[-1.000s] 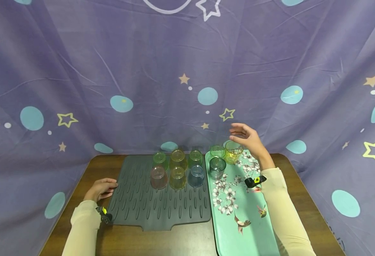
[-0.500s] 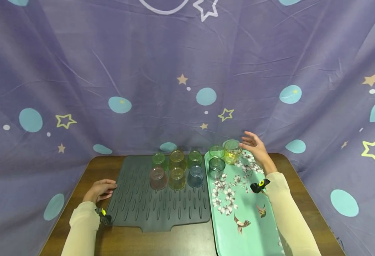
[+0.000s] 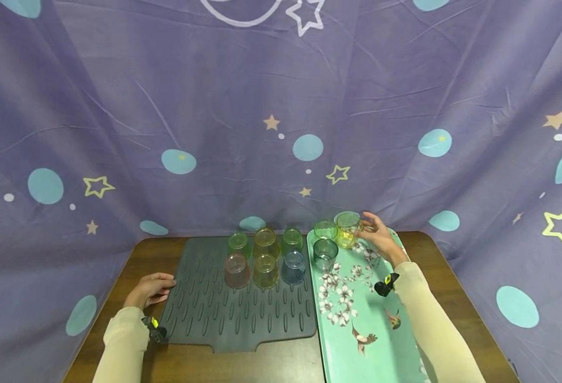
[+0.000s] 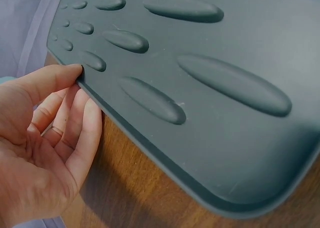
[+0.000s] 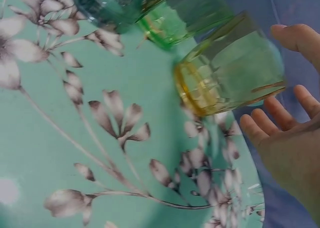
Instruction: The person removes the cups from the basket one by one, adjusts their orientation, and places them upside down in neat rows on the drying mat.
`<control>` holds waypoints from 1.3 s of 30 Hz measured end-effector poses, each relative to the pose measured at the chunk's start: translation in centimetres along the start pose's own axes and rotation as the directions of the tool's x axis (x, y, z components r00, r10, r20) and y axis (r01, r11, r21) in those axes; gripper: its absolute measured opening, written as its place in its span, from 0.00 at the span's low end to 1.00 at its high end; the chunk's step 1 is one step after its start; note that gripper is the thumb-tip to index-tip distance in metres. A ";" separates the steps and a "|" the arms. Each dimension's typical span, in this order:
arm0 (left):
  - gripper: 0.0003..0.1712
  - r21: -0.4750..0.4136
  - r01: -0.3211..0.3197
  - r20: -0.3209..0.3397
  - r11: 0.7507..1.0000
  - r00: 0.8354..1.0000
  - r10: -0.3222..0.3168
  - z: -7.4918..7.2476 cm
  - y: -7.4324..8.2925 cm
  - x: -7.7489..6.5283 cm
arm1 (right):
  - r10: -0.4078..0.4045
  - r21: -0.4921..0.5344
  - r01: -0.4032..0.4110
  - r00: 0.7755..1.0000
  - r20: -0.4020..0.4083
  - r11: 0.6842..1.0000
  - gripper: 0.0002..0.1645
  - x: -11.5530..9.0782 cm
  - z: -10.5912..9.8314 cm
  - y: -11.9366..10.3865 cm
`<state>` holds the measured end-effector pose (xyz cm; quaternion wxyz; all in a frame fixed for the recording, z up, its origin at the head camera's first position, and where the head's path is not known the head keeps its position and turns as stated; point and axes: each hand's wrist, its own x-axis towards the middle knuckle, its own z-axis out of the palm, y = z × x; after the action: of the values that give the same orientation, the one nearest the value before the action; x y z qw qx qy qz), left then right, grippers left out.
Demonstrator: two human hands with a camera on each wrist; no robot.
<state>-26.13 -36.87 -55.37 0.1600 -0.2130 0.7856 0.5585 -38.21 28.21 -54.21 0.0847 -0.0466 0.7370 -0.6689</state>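
My left hand (image 3: 149,290) holds the left edge of a dark grey drying mat (image 4: 145,53), thumb at the rim and fingers curled below it. My right hand (image 3: 379,240) is at the right side of a yellow drinking glass (image 5: 230,70), its thumb and fingers spread apart around the rim without closing on it. That glass stands upright at the back of a mint green tray (image 3: 357,361) printed with blossoms and birds. Beside it stand a green glass (image 3: 325,230) and a dark smoky glass (image 3: 325,255).
Several coloured glasses stand upside down in two rows on the mat, among them a pink glass (image 3: 237,270) and a blue glass (image 3: 294,267). Mat and tray lie side by side on a wooden table (image 3: 271,367). A purple curtain (image 3: 214,106) hangs behind.
My right hand has moved from above the yellow glass to its right side and lowered beside it. The left hand stays at the mat's edge.
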 end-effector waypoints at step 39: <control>0.12 0.011 0.010 -0.005 1.000 1.000 -0.010 -0.1 0.2 0.0 | 0.066 -0.051 -0.069 0.996 -0.058 0.996 0.53 2.2 2.1 3.7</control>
<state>-26.21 -36.89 -55.19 0.1620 -0.2173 0.7880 0.5528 -39.77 26.16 -58.23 0.0852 -0.0053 0.7577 -0.6470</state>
